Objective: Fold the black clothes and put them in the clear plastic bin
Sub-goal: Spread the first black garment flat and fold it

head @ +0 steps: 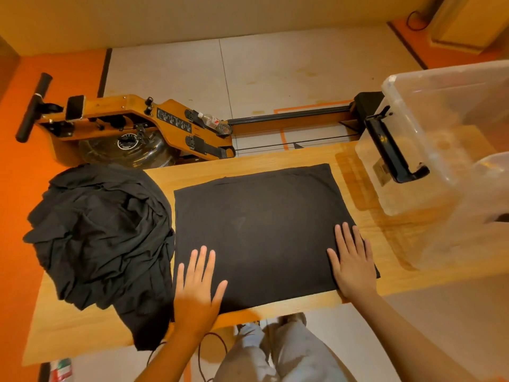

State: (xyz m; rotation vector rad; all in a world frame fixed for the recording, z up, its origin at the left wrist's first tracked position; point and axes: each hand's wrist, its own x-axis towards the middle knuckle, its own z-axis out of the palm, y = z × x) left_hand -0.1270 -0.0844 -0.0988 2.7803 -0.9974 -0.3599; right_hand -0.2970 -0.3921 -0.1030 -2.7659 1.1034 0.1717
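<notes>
Black clothes lie in two places on the wooden surface [275,161]: one garment [256,232] spread flat as a neat rectangle in the middle, and one crumpled heap [102,232] just to its left, touching its left edge and hanging over the near edge of the surface; how many pieces the heap holds cannot be told. Two hands rest on the flat garment, both palm down with fingers straight and spread, gripping nothing; the left hand [197,285] presses the near left corner, the right hand [354,263] the near right edge. Placed so, they seem to smooth the cloth and pin it against sliding, so that the next fold comes out square; the garment looks only partly folded and rather wide for stacking. The heap sits within the left hand's reach, likely as the waiting stock.

One clear plastic bin [440,119] stands at the far right end of the surface, apart from the garment, with a black latch [391,150] on the end facing the cloth; nothing black shows inside it, so no piece appears stored yet. A second clear plastic shape [468,230] lies nearer on the right; whether it is a lid or another bin I cannot tell. Beyond the surface, on the floor, stands one wooden rowing machine [124,125] with one small bottle [213,122] lying on it.
</notes>
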